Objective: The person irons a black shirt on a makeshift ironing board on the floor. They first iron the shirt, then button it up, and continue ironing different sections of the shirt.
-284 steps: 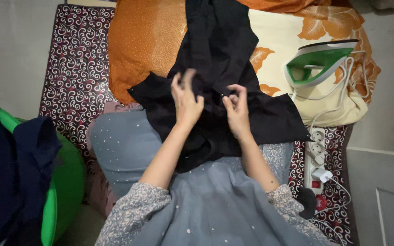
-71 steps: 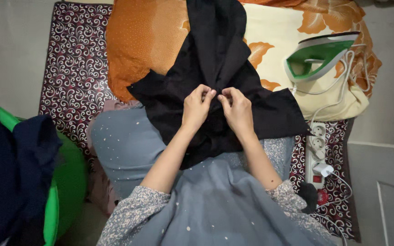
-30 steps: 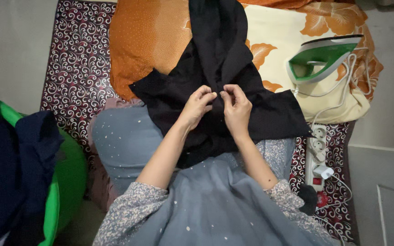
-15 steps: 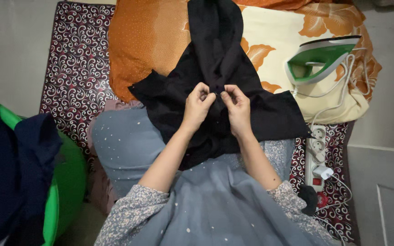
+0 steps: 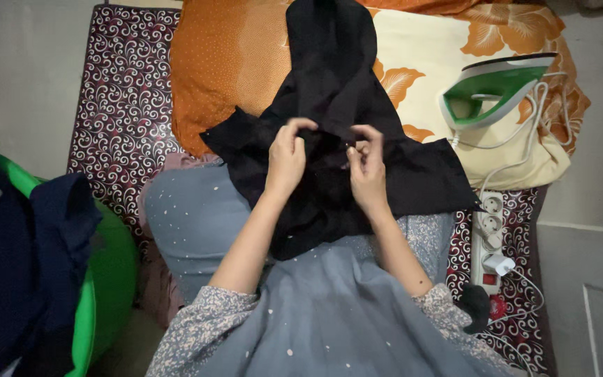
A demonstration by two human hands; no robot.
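Note:
A black garment (image 5: 329, 84) lies across my lap and runs up over an orange and cream floral cloth (image 5: 232, 56). My left hand (image 5: 286, 159) pinches a fold of the black fabric near its middle seam. My right hand (image 5: 366, 166) grips the fabric just to the right, fingers curled, a small gap between the two hands. Both forearms reach out from grey patterned sleeves over my grey dotted skirt (image 5: 197, 216).
A green and white iron (image 5: 493, 91) stands on the cloth at the right, its white cord trailing to a power strip (image 5: 488, 234) on the maroon swirl-patterned mat (image 5: 123, 105). A green basket (image 5: 109, 272) with dark blue clothes (image 5: 22, 265) sits at the left.
My hands have drawn slightly apart; they were fingertip to fingertip on the seam. The left hand has risen a little, and the fabric between them has spread open.

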